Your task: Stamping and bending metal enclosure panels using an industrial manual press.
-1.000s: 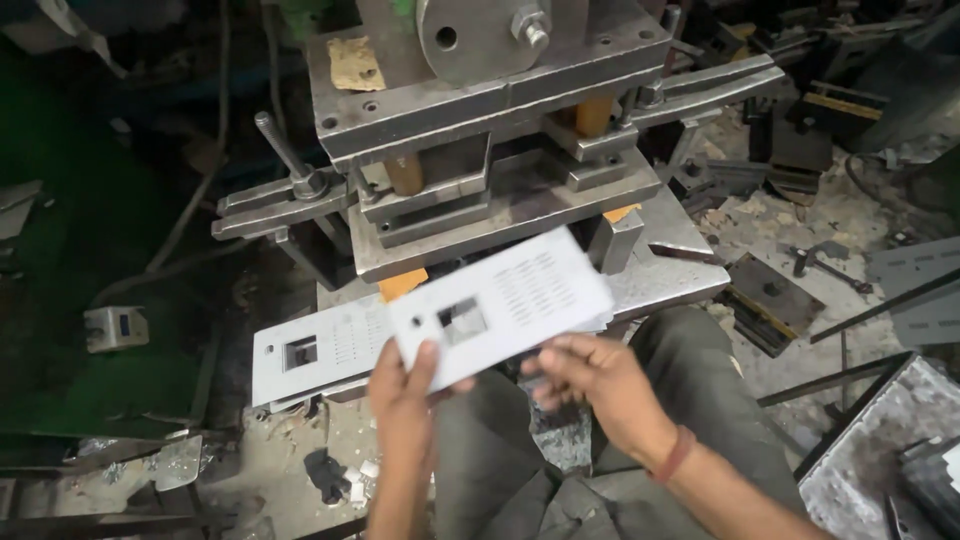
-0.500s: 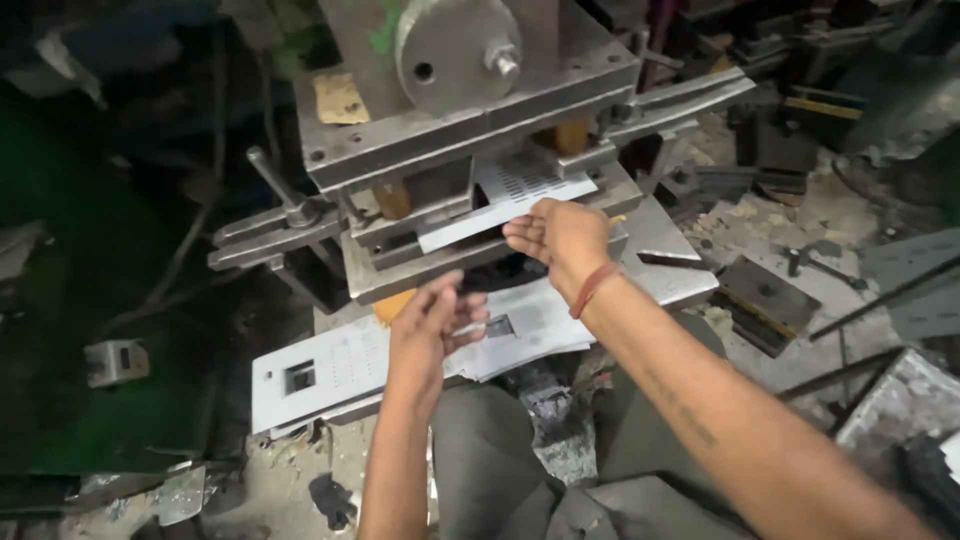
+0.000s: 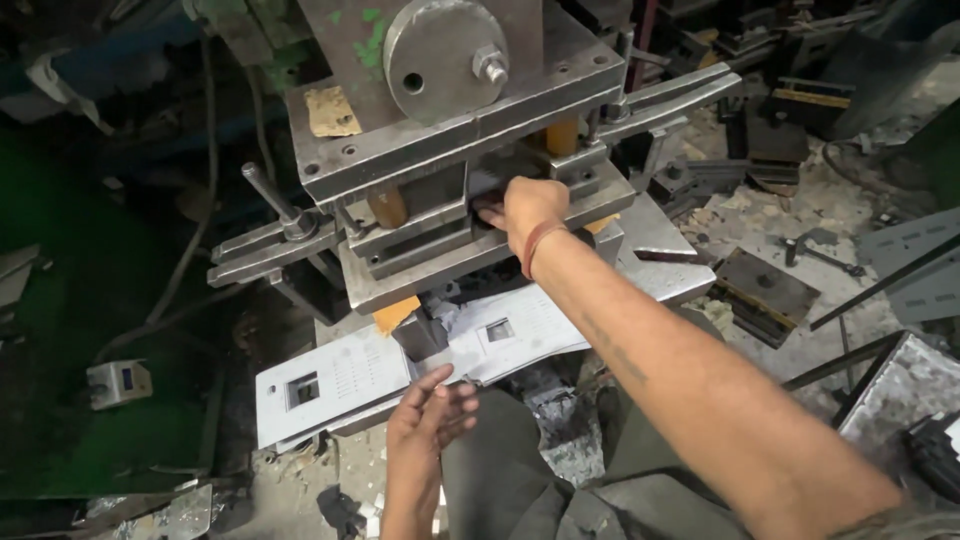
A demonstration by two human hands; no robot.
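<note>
The right hand (image 3: 528, 208) reaches far into the gap of the steel press (image 3: 455, 150), fingertips hidden inside, so its grip cannot be told. Nearer, the left hand (image 3: 428, 418) hovers with fingers loosely spread, holding nothing, just beside the perforated white metal plates (image 3: 400, 365) lying below the press.

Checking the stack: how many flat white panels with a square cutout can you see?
2: one white panel near the left hand, another panel beside it under the right forearm. More may lie beneath.
</note>
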